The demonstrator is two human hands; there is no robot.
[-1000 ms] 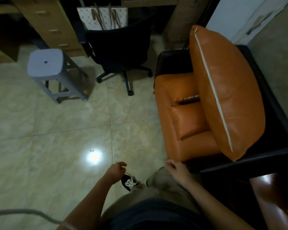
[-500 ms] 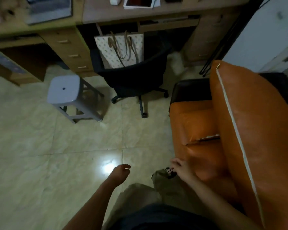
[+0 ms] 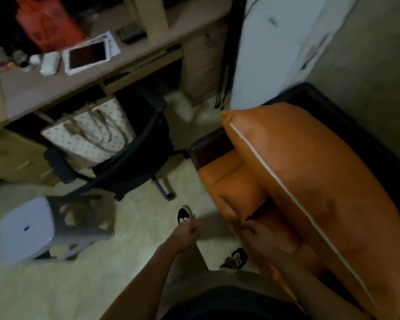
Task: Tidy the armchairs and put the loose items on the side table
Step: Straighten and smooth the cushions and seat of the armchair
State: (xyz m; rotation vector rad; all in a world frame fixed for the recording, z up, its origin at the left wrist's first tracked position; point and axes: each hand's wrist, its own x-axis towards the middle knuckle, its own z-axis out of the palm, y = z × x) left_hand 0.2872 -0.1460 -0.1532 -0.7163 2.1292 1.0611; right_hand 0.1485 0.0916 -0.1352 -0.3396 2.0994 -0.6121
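The tiled floor [image 3: 79, 285] fills the lower left of the view. On the right stands the orange armchair [image 3: 231, 181] with its dark frame, set against the wall. A big orange cushion [image 3: 321, 181] with a white seam stands upright on the seat and leans on the backrest. A long wooden table [image 3: 56, 88] runs along the top left. A black office chair [image 3: 134, 167] is pulled up to it, and a patterned tote bag [image 3: 88, 135] stands on its seat. A grey plastic stool [image 3: 26, 227] stands on the floor at the left, near the office chair. On the table lie a red plastic bag [image 3: 46, 21] and a white-framed tablet [image 3: 87, 55] with small blurred items beside it.

The person's two hands are apart. The left hand [image 3: 185, 235] hangs over the floor with loosely curled fingers and holds nothing. The right hand [image 3: 263, 239] is at the front edge of the armchair seat. It is blurred, so I cannot tell how its fingers lie or whether it touches the seat. Two dark shoes [image 3: 184, 215] show below the hands.
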